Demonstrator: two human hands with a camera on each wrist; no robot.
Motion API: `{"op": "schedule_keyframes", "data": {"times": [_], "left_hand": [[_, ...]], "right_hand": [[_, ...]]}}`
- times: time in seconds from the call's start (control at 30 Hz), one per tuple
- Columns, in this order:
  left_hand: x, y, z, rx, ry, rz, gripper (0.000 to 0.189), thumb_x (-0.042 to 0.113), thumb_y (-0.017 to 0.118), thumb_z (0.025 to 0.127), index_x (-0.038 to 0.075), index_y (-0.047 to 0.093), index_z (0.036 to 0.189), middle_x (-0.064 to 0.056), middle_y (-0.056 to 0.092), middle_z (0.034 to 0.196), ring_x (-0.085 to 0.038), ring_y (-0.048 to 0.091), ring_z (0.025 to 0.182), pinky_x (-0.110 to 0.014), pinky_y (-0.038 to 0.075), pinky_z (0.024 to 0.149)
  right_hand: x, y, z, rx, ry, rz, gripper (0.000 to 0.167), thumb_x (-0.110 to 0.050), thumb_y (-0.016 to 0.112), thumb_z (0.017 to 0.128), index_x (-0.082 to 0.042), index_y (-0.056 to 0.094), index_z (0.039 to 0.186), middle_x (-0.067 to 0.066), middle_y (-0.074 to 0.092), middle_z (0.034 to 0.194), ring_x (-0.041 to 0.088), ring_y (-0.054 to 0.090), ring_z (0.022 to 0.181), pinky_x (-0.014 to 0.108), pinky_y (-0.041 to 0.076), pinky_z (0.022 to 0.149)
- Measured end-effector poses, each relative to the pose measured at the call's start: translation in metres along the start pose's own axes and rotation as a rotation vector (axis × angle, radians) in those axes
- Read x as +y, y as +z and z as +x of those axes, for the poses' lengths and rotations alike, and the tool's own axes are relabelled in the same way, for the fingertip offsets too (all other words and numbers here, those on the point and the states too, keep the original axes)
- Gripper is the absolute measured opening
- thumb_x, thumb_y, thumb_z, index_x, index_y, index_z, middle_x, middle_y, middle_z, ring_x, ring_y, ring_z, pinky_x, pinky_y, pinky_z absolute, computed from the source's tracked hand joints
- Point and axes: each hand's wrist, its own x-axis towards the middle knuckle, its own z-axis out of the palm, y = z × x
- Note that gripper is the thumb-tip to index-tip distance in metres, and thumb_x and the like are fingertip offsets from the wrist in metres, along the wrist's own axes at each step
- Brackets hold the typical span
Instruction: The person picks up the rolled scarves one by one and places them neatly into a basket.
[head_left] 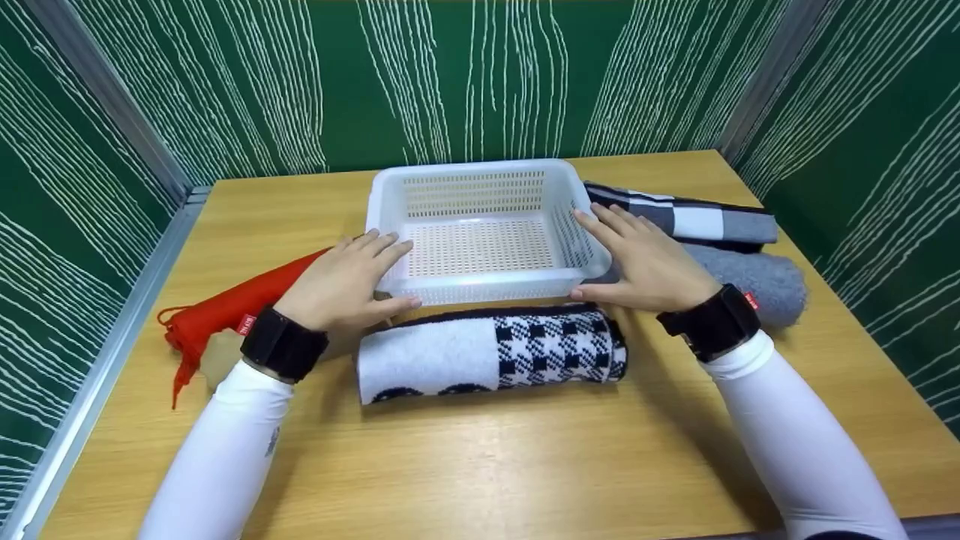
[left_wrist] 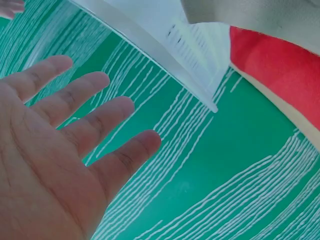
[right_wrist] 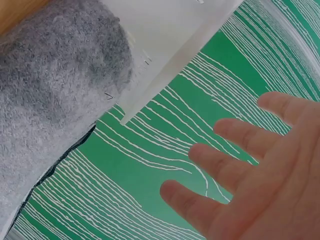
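A white plastic basket (head_left: 469, 289) with slotted walls stands mid-table, nothing inside. My left hand (head_left: 337, 281) hovers by its left front corner, fingers spread and straight; the left wrist view shows bare air between palm (left_wrist: 35, 170) and basket wall (left_wrist: 145, 45). By the right wall my right hand (head_left: 645, 259) is held the same way, fingers extended and apart from the basket in the right wrist view. Just in front of the basket lies a rolled black-and-white knit cloth (head_left: 427, 352), part plain, part houndstooth. Neither hand holds anything.
Left lies a rolled red cloth (head_left: 240, 296) with tassels, a beige piece (head_left: 220, 356) beside it. To the right are a fuzzy grey roll (head_left: 765, 281) and a folded checked cloth (head_left: 697, 221). Green white-lined panels (head_left: 352, 90) enclose the wooden table (head_left: 487, 465).
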Motion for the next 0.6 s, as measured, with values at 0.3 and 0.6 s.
{"op": "schedule_keyframes", "data": {"times": [0.3, 0.6], "left_hand": [[0.004, -0.003, -0.007, 0.023, 0.040, -0.006, 0.088, 0.065, 0.064, 0.100, 0.012, 0.044, 0.167, -0.018, 0.048, 0.168, -0.040, 0.044, 0.157, -0.062, 0.029, 0.133], [0.010, -0.003, -0.010, 0.037, 0.073, -0.030, 0.087, 0.064, 0.068, 0.099, 0.013, 0.047, 0.165, -0.015, 0.054, 0.164, -0.035, 0.051, 0.152, -0.058, 0.037, 0.130]], "right_hand": [[-0.001, -0.001, -0.005, 0.019, -0.056, 0.009, 0.109, -0.065, 0.079, 0.091, -0.016, 0.028, 0.174, 0.026, 0.024, 0.178, 0.052, 0.026, 0.163, 0.071, 0.018, 0.132], [-0.003, 0.000, -0.011, 0.034, -0.101, 0.014, 0.107, -0.064, 0.081, 0.088, -0.017, 0.033, 0.172, 0.026, 0.036, 0.173, 0.052, 0.040, 0.155, 0.073, 0.033, 0.125]]}}
